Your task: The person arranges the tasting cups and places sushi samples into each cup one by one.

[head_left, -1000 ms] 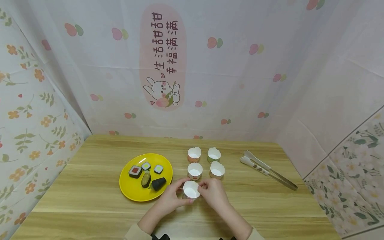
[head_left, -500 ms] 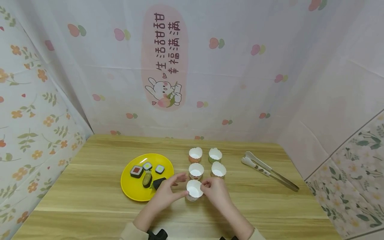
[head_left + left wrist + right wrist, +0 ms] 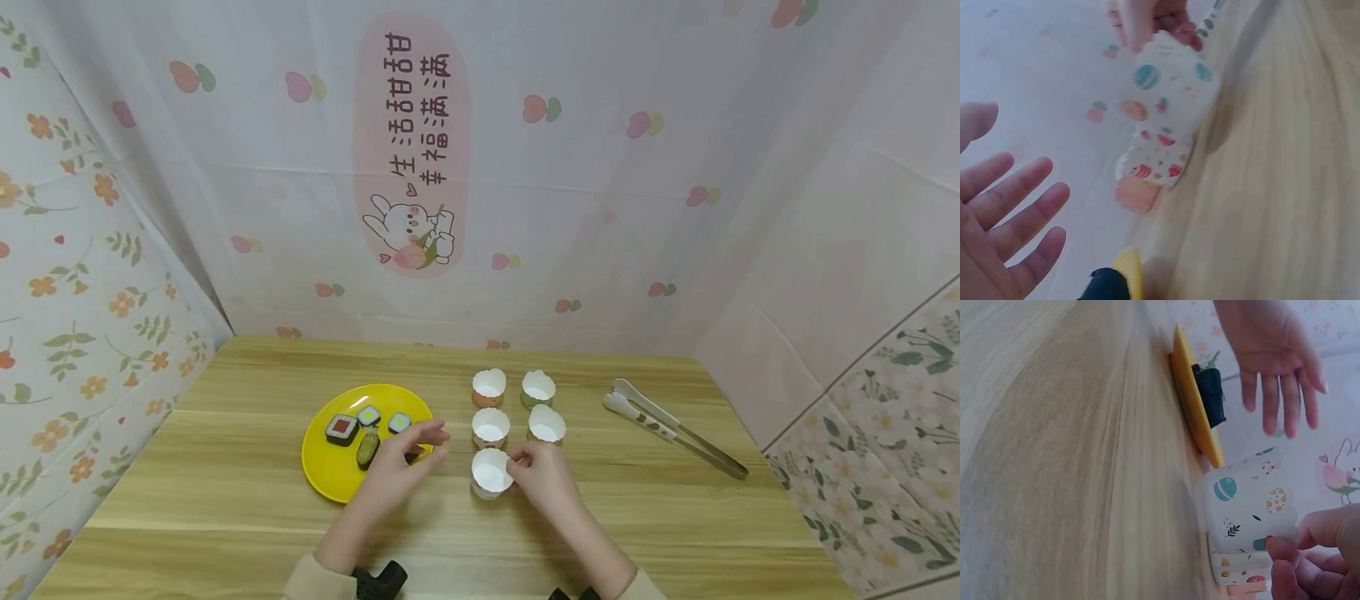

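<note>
My right hand (image 3: 546,477) pinches the scalloped rim of a white paper baking cup (image 3: 487,486) at the front of a group of such cups. Its printed side, with teal and orange shapes, shows in both wrist views, upright on or very near the table. My left hand (image 3: 397,462) holds nothing, fingers spread, above the right side of a yellow plate (image 3: 321,471). Toy sushi lies on that plate: a roll with a red centre (image 3: 342,427), two small green-centred rolls (image 3: 368,415) and an oblong greenish-topped piece (image 3: 367,450). A black piece (image 3: 1211,394) is mostly hidden under my left hand in the head view.
Behind the held cup stand several more paper cups: a white one (image 3: 491,430), an orange one (image 3: 488,390), a green one (image 3: 537,390) and a light brown one (image 3: 546,426). Tongs (image 3: 675,429) lie at the right. A curtain (image 3: 600,208) hangs behind the table.
My left hand has let go of the front paper cup and moved left over the plate. The cup has shifted slightly right, my right hand still at its rim.
</note>
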Tool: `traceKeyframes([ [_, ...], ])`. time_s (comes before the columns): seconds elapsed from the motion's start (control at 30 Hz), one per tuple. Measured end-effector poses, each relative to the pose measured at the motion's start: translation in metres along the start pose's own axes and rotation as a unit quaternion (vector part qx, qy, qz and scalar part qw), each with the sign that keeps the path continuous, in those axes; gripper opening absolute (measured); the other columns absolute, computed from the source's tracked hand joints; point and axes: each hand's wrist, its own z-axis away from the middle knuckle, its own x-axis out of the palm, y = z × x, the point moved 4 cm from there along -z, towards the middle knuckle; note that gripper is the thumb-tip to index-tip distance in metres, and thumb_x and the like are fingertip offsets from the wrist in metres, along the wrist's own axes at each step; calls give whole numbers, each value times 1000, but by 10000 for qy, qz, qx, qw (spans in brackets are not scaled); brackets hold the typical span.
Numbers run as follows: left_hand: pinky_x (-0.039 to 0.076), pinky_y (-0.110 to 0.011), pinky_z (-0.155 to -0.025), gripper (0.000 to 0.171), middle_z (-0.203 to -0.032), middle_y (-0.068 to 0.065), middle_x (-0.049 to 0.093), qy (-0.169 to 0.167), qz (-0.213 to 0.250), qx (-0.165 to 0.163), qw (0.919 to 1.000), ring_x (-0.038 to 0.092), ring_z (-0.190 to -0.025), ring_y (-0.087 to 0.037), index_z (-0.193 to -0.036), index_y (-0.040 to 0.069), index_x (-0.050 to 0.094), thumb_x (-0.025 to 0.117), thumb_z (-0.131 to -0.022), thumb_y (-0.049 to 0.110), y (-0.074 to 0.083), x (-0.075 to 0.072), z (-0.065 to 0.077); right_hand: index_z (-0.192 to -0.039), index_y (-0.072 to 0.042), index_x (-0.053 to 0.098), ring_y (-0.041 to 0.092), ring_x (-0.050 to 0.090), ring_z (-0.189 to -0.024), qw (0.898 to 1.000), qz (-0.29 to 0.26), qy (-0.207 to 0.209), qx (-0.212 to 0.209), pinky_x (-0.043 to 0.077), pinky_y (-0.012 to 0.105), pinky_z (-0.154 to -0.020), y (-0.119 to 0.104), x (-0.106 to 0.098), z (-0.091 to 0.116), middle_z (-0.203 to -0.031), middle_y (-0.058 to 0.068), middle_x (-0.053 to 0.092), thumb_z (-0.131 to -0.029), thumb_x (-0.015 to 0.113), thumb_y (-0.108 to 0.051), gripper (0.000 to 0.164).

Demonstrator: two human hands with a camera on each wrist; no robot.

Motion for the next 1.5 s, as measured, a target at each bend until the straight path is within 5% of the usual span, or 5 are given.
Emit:
traceKeyframes([
  [0.33,50,-30,-72,26,-88,6,66,620,-344,105,9974,59,-80,-11,-117,8,66,66,-91,13,4,-27,0,-75,-3,69,9,48,-50,9999,155,49,17,40,23,-44,5,1,-1,-57,-4,55,-77,65,-1,6],
  [0.7,47,-23,-54,23,-76,-7,61,935,-128,-8,9955,53,-60,-18,-114,7,66,65,-92,12,5,-52,2,-75,-3,69,9,49,-49,10000,81,0,27,41,24,-44,9,3,-1,-56,-4,56,-79,64,-1,6],
  [1.03,42,-23,-46,21,-65,-8,51,1264,153,-346,9913,45,-50,-23,-113,-8,62,57,-94,0,31,-79,9,-75,-1,69,9,49,-48,10000,43,22,24,40,23,-43,11,5,0,-56,-3,57,-81,66,-4,7],
  [1.3,39,-25,-44,25,-62,-9,51,1666,-263,-440,9847,45,-48,-17,-116,-1,63,60,-96,14,1,-104,10,-80,-1,71,9,51,-48,10000,-61,-26,-2,43,24,-43,12,4,0,-58,-2,59,-82,67,-4,5],
  [1.5,46,-25,-49,29,-71,-17,59,1670,-414,-587,9833,48,-51,-17,-118,0,62,58,-97,19,-4,-111,12,-86,-4,72,9,51,-51,10000,-7,42,81,41,24,-44,17,-5,3,-60,-4,58,-82,71,-10,6],
])
